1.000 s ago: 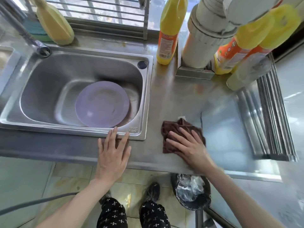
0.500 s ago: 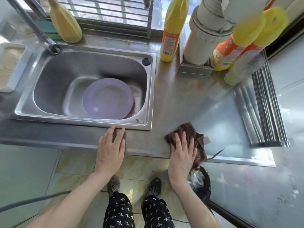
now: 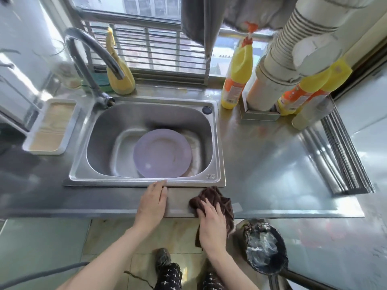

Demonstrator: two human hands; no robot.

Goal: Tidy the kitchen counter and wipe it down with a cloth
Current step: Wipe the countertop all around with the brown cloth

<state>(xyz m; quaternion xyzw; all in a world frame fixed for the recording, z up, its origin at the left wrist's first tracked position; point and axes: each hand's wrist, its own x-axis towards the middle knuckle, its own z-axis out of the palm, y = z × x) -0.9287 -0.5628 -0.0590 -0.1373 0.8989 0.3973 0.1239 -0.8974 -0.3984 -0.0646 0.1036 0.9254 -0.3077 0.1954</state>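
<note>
A dark brown cloth [image 3: 211, 197] lies on the steel counter [image 3: 272, 164] at its front edge, just right of the sink's front corner, and part of it hangs over the edge. My right hand [image 3: 211, 225] presses flat on the cloth with straight fingers. My left hand [image 3: 152, 204] rests flat on the counter strip in front of the sink, fingertips at the sink rim, a short gap left of the cloth.
A steel sink [image 3: 217, 143] holds a lilac plate [image 3: 162, 153]. A tap [image 3: 88, 59], yellow bottles [image 3: 236, 74] and a white pipe [image 3: 278, 65] line the back. A white tray [image 3: 52, 126] sits left, a ribbed rack [image 3: 343, 158] right. A bin [image 3: 263, 245] stands below.
My right hand slid the cloth from the open counter toward the front edge and then left, close to my left hand. The left hand stayed by the sink rim.
</note>
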